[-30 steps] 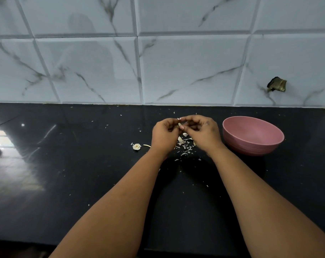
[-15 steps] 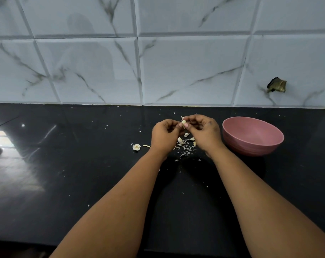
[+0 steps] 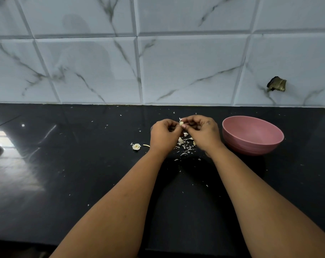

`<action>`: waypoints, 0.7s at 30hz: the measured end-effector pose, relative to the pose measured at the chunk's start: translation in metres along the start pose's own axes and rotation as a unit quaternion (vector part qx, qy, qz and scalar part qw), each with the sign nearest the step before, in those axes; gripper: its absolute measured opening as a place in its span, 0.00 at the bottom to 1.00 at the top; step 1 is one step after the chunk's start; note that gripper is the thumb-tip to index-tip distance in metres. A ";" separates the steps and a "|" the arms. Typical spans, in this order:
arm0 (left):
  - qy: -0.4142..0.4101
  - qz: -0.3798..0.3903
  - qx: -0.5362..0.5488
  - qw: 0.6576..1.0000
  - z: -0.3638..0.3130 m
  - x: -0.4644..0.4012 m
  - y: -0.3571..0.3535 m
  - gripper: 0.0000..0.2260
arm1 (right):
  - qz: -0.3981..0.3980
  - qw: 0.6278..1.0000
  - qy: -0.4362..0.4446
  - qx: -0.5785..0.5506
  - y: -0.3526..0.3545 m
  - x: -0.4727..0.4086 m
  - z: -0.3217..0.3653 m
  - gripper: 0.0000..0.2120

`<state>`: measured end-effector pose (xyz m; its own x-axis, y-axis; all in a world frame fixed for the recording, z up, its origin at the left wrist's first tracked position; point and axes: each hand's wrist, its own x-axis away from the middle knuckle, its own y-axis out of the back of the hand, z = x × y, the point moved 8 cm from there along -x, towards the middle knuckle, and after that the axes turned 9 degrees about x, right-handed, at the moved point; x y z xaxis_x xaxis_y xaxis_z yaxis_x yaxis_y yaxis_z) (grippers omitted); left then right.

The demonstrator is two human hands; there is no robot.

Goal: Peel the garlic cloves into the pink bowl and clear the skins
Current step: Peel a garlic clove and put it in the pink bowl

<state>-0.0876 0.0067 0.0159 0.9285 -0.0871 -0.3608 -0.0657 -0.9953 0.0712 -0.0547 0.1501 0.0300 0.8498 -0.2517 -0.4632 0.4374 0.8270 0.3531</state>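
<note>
A small pale garlic clove (image 3: 181, 123) is held above the black counter between both hands. My left hand (image 3: 164, 135) pinches it from the left and my right hand (image 3: 202, 132) pinches it from the right, fingers curled round it. A bit of skin sticks up from the clove. Below the hands lies a scatter of garlic skins (image 3: 186, 145). The pink bowl (image 3: 252, 135) stands just right of my right hand; the part of its inside that I see holds nothing.
A garlic root stub (image 3: 136, 146) and a thin stem piece (image 3: 146, 145) lie left of my left hand. Tiny skin flakes dot the counter (image 3: 83, 164). A tiled wall (image 3: 176, 71) rises behind, with a dark broken fitting (image 3: 276, 84) at right.
The hands stay in place, with the fingers shifting slightly on the clove. A sliver of skin now stands up from it.
</note>
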 end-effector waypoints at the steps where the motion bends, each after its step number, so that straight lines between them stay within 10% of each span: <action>1: 0.001 -0.004 -0.002 1.000 0.000 0.000 0.001 0.03 | 0.002 1.000 0.001 0.000 -0.001 0.000 0.000 0.13; 21: 0.102 0.018 0.185 0.977 0.012 0.002 -0.005 0.03 | 0.010 0.971 -0.108 -0.212 -0.005 0.004 -0.012 0.08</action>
<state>-0.0894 0.0108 0.0037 0.9742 -0.1497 -0.1691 -0.1925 -0.9420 -0.2751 -0.0575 0.1508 0.0168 0.9189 -0.2956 -0.2614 0.2990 0.9539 -0.0276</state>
